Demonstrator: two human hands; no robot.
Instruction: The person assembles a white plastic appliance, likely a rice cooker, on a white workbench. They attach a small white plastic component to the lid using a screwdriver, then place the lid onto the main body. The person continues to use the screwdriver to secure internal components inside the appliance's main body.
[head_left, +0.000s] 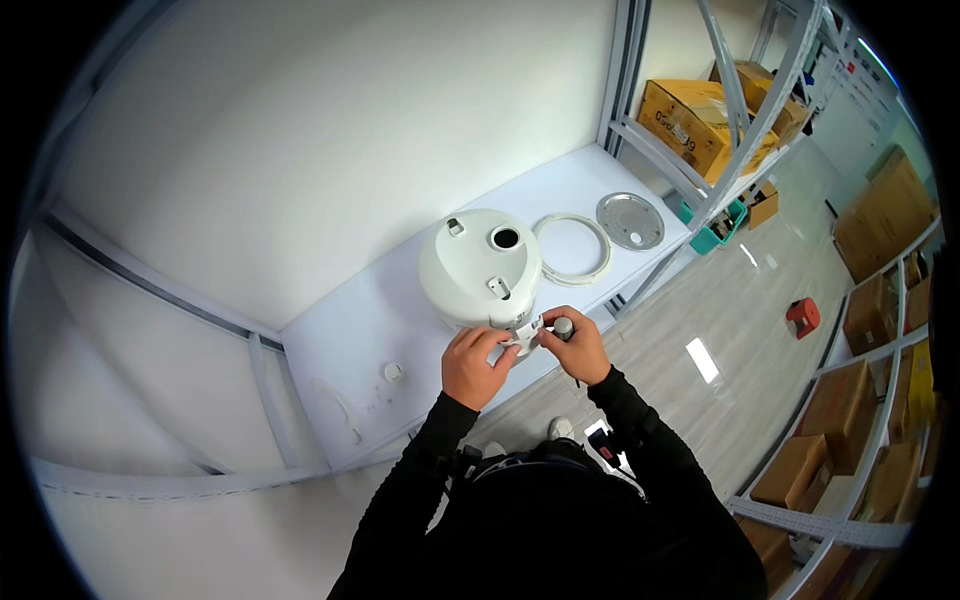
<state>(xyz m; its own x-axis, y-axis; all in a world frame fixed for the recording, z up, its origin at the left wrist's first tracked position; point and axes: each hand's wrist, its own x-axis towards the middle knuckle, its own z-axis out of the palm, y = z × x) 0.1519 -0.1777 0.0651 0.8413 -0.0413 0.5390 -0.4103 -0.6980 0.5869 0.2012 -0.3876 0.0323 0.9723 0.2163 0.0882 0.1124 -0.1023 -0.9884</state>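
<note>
A large white rounded housing [462, 262] with a round dark opening stands on the white table. At its front edge, both hands meet on a small white plastic part [524, 333]. My left hand [476, 364] pinches this part from the left, its fingertips against it. From the right, the thumb and fingers of my right hand [580, 350] close on the same part. A grey round-ended cylinder [563, 327] shows at my right hand; its kind and how it is held cannot be made out. Fingers partly cover the small part, so whether it is attached to the housing is unclear.
Right of the housing lie a white ring [606, 262] and a round metal plate [630, 221]. A small white round piece [392, 372] rests on the table [345, 310] at left. Shelves with cardboard boxes [690, 125] stand right; a red container [802, 317] is on the floor.
</note>
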